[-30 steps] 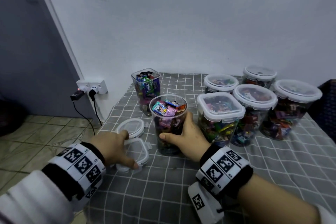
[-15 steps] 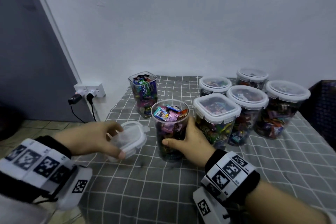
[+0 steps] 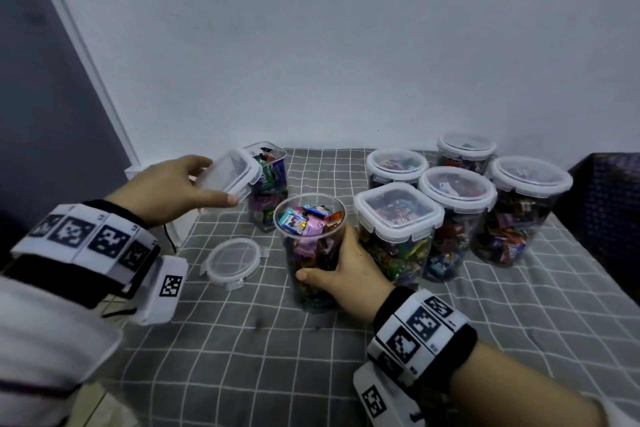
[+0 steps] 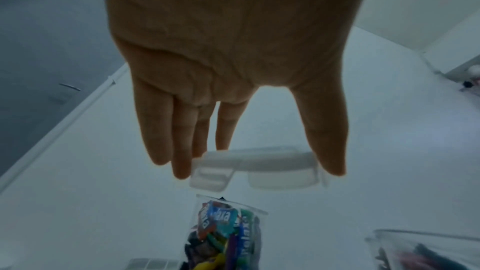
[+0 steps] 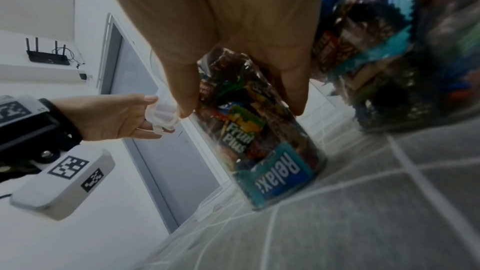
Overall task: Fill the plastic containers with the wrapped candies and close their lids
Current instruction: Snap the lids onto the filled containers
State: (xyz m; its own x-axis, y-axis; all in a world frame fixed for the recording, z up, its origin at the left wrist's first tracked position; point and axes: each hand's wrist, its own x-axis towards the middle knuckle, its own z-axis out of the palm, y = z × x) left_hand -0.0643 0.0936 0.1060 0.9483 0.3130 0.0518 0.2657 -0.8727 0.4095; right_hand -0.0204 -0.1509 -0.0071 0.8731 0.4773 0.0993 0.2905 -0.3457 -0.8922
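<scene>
My right hand (image 3: 329, 263) grips a round clear container (image 3: 310, 246) heaped with wrapped candies; it stands lidless on the checked cloth. The right wrist view shows thumb and fingers round this container (image 5: 259, 141). My left hand (image 3: 218, 180) pinches a square clear lid (image 3: 230, 173) between thumb and fingers, in the air just left of a square open container (image 3: 268, 184) full of candies. In the left wrist view the lid (image 4: 259, 163) hangs above that container (image 4: 228, 233). A round lid (image 3: 233, 262) lies flat on the cloth left of the round container.
Several lidded, candy-filled containers (image 3: 398, 229) stand clustered at the back right of the grey checked cloth (image 3: 485, 322). A white wall runs behind them. A dark basket (image 3: 609, 204) sits at the far right. The cloth's left edge drops to the floor.
My left hand has lifted the square lid off the cloth, up and back toward the square container, uncovering the round lid. My right hand keeps its hold on the round container.
</scene>
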